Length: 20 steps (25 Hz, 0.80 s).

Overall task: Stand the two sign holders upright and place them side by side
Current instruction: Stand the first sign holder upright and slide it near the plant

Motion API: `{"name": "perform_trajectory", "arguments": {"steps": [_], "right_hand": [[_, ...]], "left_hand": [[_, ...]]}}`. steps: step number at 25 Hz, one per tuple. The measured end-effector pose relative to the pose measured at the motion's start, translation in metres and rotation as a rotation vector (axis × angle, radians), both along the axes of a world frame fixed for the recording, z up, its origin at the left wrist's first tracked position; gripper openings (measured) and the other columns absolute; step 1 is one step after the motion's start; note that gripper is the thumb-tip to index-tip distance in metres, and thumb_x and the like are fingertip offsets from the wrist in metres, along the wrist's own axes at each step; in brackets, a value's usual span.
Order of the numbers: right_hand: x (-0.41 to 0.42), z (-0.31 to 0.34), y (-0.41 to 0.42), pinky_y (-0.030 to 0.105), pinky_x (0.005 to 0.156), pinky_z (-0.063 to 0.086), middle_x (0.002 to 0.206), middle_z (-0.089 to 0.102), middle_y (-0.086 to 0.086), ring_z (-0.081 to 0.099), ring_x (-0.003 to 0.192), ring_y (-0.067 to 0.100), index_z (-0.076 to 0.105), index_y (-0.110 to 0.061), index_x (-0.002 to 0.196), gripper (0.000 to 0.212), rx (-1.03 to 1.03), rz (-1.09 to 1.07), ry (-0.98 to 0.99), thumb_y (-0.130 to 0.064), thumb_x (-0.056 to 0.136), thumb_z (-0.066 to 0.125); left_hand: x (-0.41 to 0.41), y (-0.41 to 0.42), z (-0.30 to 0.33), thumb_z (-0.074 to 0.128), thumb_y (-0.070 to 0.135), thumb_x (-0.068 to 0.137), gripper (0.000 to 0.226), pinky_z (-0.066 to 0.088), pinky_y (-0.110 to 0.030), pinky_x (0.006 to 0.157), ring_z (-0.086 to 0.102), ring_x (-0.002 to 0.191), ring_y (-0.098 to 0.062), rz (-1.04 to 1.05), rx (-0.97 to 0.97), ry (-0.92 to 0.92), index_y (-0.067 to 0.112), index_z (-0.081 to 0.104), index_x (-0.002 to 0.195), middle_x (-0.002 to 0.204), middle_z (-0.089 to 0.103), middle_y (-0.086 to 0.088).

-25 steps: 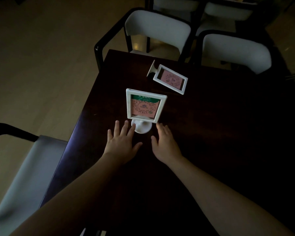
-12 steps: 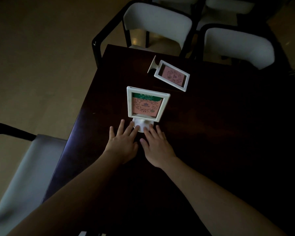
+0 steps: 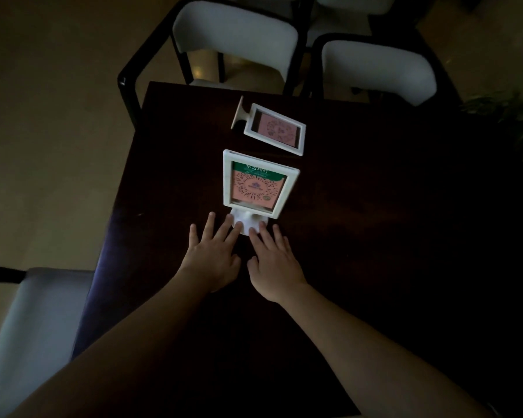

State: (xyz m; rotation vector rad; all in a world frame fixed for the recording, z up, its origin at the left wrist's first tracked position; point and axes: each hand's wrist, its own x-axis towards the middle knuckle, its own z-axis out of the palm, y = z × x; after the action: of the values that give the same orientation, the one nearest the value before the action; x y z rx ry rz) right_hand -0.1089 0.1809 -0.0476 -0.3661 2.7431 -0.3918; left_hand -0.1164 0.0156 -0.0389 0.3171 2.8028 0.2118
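Observation:
A white sign holder (image 3: 258, 185) with a pink and green card stands upright on the dark table (image 3: 375, 236), its round base toward me. My left hand (image 3: 213, 254) and my right hand (image 3: 274, 263) lie flat, fingers spread, side by side just in front of it. The fingertips of both hands rest on the round base. A second white sign holder (image 3: 274, 128) lies flat on its back farther away, its base pointing left.
Two white-cushioned chairs with black frames (image 3: 236, 34) (image 3: 375, 67) stand at the table's far edge. Another chair seat (image 3: 34, 333) sits at my near left. The table's left edge runs close to the holders. A plant (image 3: 514, 116) shows at far right.
Both hands slid forward and closer together, from just short of the upright holder's base to touching it with the fingertips. The lying holder has not moved.

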Motion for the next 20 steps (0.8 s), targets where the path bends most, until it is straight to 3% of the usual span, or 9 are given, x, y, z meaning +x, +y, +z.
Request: {"name": "perform_trajectory", "arguments": {"steps": [20], "right_hand": [[0.032, -0.005, 0.182, 0.046, 0.119, -0.006, 0.168, -0.004, 0.002, -0.013, 0.152, 0.027, 0.009, -0.025, 0.158, 0.071, -0.053, -0.311, -0.005, -0.039, 0.094, 0.035]], "left_hand": [[-0.005, 0.199, -0.013, 0.026, 0.057, 0.091, 0.077, -0.006, -0.062, 0.113, -0.024, 0.143, -0.034, -0.234, -0.033, -0.031, 0.029, -0.009, 0.154, 0.162, -0.016, 0.0]]}}
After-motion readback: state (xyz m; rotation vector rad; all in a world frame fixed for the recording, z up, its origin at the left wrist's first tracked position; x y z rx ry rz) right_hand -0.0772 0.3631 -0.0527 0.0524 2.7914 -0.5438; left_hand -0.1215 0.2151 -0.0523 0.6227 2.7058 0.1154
